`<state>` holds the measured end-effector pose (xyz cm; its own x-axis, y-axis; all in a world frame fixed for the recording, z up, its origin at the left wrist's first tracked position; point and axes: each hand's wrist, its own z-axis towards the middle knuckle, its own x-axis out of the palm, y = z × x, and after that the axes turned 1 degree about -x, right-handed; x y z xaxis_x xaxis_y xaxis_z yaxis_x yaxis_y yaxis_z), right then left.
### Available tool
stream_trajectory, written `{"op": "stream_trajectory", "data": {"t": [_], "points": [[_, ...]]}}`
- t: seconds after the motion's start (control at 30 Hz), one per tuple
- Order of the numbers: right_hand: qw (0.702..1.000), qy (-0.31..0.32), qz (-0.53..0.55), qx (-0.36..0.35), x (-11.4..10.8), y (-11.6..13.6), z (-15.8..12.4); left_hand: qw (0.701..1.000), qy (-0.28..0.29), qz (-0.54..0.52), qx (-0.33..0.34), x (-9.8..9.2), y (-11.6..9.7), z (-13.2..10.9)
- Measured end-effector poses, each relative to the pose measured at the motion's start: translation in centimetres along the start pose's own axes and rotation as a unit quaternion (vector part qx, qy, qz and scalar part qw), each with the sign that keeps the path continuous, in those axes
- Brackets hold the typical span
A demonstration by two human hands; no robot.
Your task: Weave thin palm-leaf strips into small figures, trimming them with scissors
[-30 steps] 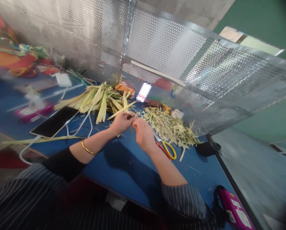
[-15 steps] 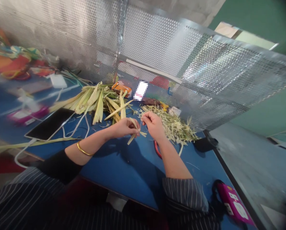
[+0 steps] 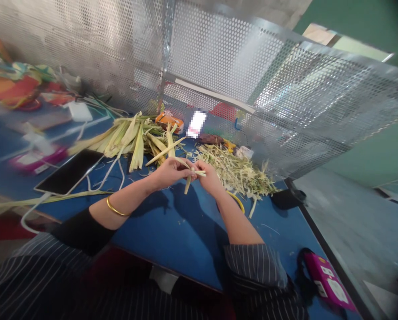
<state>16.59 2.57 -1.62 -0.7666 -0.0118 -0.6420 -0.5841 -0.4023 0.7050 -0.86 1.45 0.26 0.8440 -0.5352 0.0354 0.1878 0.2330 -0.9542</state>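
Observation:
My left hand (image 3: pixel 174 172) pinches pale corn husk strips (image 3: pixel 187 184) that cross each other at its fingertips. Close against it, my right hand (image 3: pixel 208 178) is closed, its fingertips meeting the same strips; exactly what part they grip is partly covered. One strip end points right across the right fingers and another hangs down. Just beyond the left hand lies a bundle of dried corn husks (image 3: pixel 137 146). Past the right hand spreads a heap of shredded husk (image 3: pixel 239 171). Beside the right forearm a yellow curved handle (image 3: pixel 238 200) shows in part.
On the blue table (image 3: pixel 172 240) a black-screened phone (image 3: pixel 70 171) with a white cable lies left. A lit phone (image 3: pixel 196 124) leans at the perforated metal screen (image 3: pixel 219 53). An orange packet (image 3: pixel 168 121), a black cylinder (image 3: pixel 287 198) and a magenta box (image 3: pixel 328 280) also stand around.
My right hand has come down and left to meet the left hand, closing the gap where a thin thread showed. The crossed strips have turned, and a yellow handle part shows where red was visible.

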Motion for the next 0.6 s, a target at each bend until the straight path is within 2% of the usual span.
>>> {"op": "stream_trajectory", "data": {"t": [0.13, 0.23, 0.3, 0.4, 0.5, 0.6], "points": [[0.998, 0.017, -0.053, 0.016, 0.2, -0.1, 0.0, 0.990, -0.092, 0.109, 0.016, -0.5, 0.6, 0.4], [0.993, 0.021, -0.111, -0.024, 0.3, 0.5, -0.1, 0.964, -0.179, 0.195, 0.022, -1.2, 1.3, 0.8], [0.989, 0.033, -0.133, -0.063, 0.3, 1.3, -0.3, 0.951, -0.217, 0.219, 0.024, -1.7, 1.8, 1.0], [0.987, 0.031, -0.118, -0.105, 0.3, 2.8, -0.6, 0.941, -0.234, 0.245, 0.018, -2.1, 2.3, 1.1], [0.988, -0.036, -0.049, -0.140, 0.4, 3.8, -0.8, 0.948, -0.215, 0.235, 0.009, -2.1, 2.4, 1.1], [0.988, -0.062, 0.052, -0.128, 0.7, 4.0, -0.8, 0.959, -0.190, 0.209, -0.005, -1.6, 2.5, 1.1]]}}
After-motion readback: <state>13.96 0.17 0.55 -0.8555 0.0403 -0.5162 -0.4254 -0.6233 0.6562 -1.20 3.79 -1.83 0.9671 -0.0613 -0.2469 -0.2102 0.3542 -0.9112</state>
